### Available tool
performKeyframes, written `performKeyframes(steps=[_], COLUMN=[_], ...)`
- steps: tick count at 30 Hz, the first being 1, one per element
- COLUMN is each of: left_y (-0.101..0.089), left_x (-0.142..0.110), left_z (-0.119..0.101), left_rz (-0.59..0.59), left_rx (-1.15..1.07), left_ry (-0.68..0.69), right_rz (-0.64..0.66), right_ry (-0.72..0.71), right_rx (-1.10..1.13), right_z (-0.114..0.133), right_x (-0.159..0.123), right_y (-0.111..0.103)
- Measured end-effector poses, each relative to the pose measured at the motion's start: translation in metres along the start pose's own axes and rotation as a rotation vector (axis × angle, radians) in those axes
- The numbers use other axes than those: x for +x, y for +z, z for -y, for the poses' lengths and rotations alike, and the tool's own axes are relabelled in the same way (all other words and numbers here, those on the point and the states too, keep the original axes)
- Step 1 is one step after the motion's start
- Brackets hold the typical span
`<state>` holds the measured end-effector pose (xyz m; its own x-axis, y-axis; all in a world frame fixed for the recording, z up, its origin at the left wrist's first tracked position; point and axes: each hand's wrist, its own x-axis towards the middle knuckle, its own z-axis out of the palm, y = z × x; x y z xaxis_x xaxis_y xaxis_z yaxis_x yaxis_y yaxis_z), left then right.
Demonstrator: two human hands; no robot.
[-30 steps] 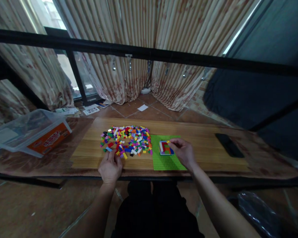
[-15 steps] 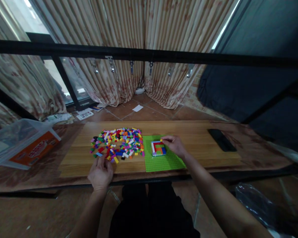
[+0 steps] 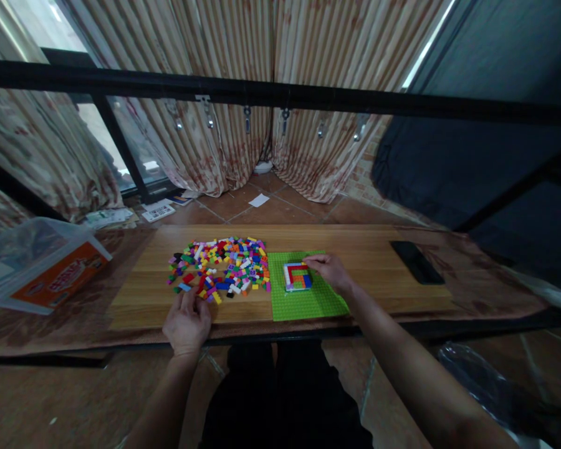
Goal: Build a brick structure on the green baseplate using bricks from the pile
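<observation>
A small rectangular build of toy building bricks [image 3: 299, 279], with white, red, orange, green and blue parts, sits on the green baseplate [image 3: 308, 307]. My right hand [image 3: 330, 271] reaches over the plate's right side, its fingertips pinched at the build's far right corner. Between them is a small yellow brick, mostly covered by the fingers. Left of the plate lies a wide pile of loose coloured bricks [image 3: 234, 265]. At its near left edge rests my left hand [image 3: 187, 319], fingers curled together among the bricks; whatever they hold is hidden.
A wooden board [image 3: 364, 243] carries bricks and baseplate. A dark phone [image 3: 417, 262] lies toward its right end. On the left stands a clear plastic box [image 3: 42, 265] with an orange label. A black metal bar [image 3: 280, 95] runs across beyond the board, with clips hanging below it.
My view has turned, shifting the scene leftward. The right fingertips with the yellow brick have come down onto the build's far right corner. My left hand stays at the pile's near edge.
</observation>
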<state>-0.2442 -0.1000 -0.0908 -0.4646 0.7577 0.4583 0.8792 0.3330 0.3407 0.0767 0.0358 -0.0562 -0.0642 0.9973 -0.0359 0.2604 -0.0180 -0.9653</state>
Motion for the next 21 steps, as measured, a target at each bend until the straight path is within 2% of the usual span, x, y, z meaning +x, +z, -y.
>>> performKeyframes(steps=[11,21], left_y=[-0.001,0.000], left_x=[0.000,0.000], left_z=[-0.001,-0.002], left_rz=[0.005,-0.015], left_rx=[-0.002,0.016], left_ry=[0.003,-0.003], right_rz=[-0.003,-0.026], right_ry=[0.207,0.326], right_rx=[0.032,0.080], right_z=[0.009,0.006], right_x=[0.008,0.007], right_y=[0.007,0.012])
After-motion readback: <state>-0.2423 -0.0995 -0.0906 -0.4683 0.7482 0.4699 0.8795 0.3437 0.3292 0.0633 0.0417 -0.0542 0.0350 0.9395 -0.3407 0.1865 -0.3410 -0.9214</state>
